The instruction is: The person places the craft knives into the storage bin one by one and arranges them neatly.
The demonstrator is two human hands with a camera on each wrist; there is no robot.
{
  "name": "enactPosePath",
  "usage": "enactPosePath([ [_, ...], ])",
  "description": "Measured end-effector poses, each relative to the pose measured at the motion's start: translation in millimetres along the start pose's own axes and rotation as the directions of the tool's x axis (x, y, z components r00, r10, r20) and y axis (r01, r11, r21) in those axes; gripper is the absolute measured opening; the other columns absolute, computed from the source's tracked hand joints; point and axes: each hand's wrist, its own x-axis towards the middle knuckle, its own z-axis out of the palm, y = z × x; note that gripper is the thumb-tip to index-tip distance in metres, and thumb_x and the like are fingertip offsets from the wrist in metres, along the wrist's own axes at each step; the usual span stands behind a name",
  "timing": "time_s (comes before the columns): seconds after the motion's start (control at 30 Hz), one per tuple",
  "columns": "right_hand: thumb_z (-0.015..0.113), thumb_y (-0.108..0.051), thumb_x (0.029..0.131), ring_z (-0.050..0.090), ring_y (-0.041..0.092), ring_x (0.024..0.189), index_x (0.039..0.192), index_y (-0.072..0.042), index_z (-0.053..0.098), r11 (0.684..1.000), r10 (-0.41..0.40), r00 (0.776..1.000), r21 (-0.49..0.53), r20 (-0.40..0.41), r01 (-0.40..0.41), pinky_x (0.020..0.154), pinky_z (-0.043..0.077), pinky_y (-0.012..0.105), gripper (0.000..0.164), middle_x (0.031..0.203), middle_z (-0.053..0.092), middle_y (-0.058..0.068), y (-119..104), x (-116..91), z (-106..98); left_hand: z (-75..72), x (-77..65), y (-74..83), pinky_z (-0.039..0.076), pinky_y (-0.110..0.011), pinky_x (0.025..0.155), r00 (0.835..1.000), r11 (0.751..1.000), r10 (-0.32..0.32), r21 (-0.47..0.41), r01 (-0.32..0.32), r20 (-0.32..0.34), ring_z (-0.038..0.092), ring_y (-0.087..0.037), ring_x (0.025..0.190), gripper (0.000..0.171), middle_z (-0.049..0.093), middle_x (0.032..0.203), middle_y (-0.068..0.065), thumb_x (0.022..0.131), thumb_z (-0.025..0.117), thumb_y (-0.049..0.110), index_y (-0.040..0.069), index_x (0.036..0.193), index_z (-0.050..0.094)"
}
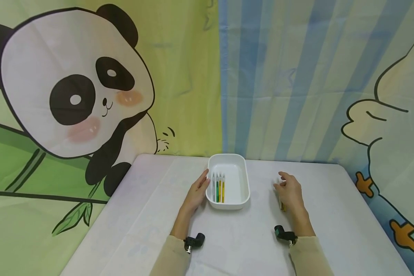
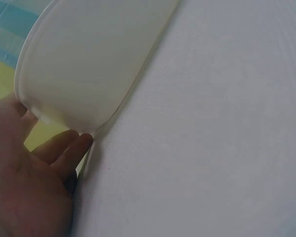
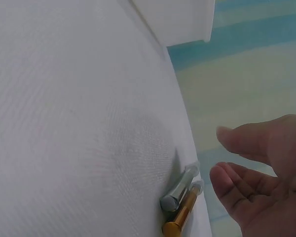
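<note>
My left hand rests its fairly straight fingers against the left side of a white tray. In the left wrist view, the fingertips are right at the tray's wall. Inside the tray, several slim pens with pale pointed tips lie side by side: a silver one, a green pen and gold ones. My right hand hovers over the table to the right, thumb and fingers apart with nothing between them. Close by it, a silver pen and a gold pen lie together on the table, partly hidden in the head view.
A white cloth covers the table. Behind it hangs a curtain with a panda print on the left and blue stripes in the middle. Each wrist carries a small black camera, such as the left camera.
</note>
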Motion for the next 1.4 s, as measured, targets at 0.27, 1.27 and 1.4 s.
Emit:
enactPosePath([
  [0.27,0.068,-0.009,0.099,0.061,0.038,0.105,0.147,0.004,0.051,0.998,0.028,0.998,-0.062,0.058,-0.025,0.087,0.056,0.052,0.052,0.132,0.06,0.029,0,-1,-1,-0.2,-0.1,-0.1,0.024,-0.051,0.13,1.0,1.0,-0.005,0.014,0.005,-0.003,0.034,-0.025,0.156,0.052,0.038,0.166,0.012,0.11,0.052,0.038,0.034,0.161,0.041],
  [1.27,0.072,-0.002,0.094,0.067,0.035,0.101,0.128,0.004,0.071,0.98,0.018,0.963,-0.194,0.267,0.036,0.087,0.058,0.055,0.035,0.113,0.073,0.024,-14,-4,15,0.9,-0.6,2.4,0.025,-0.049,0.13,1.0,1.0,-0.004,0.007,0.004,0.001,0.034,-0.024,0.156,0.052,0.037,0.166,0.014,0.111,0.051,0.035,0.031,0.161,0.04],
  [1.4,0.072,-0.003,0.094,0.068,0.034,0.099,0.131,0.004,0.069,0.98,0.034,0.956,-0.199,0.292,0.027,0.084,0.059,0.052,0.038,0.111,0.073,0.022,-14,-4,16,1.2,-1.1,2.4,0.024,-0.052,0.13,1.0,1.0,-0.007,0.001,0.007,-0.004,0.033,-0.026,0.157,0.052,0.037,0.167,0.012,0.111,0.052,0.035,0.031,0.161,0.04],
])
